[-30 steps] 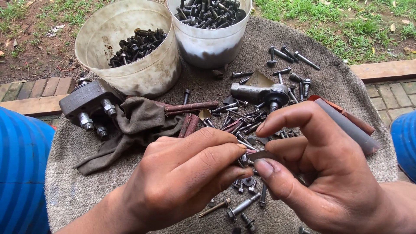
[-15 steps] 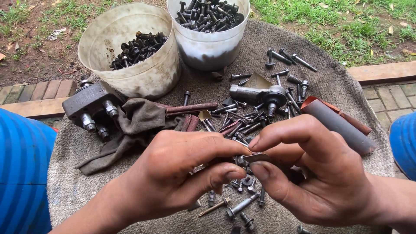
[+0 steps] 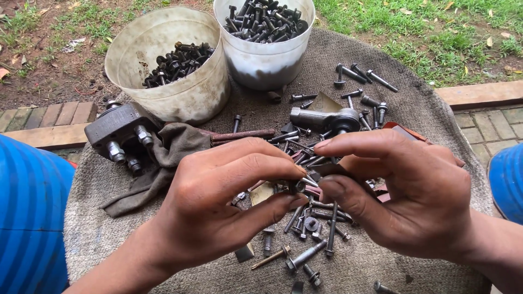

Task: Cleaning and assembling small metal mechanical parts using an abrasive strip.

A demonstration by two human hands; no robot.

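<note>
Both my hands meet over a pile of loose bolts on a grey cloth-covered surface. My left hand pinches a small dark nut between thumb and forefinger. My right hand grips a dark bolt by thumb and forefinger, its end pointing at the nut. The two parts touch between the fingertips; my fingers mostly hide the joint.
Two white buckets holding dark bolts and nuts stand at the back. A grey metal block with studs and a brown rag lie at left. A metal rod end lies past the hands. Grass and bricks surround the cloth.
Both hands have risen slightly and drawn closer together, with the fingertips turning the nut and bolt against each other. The scattered parts have not moved.
</note>
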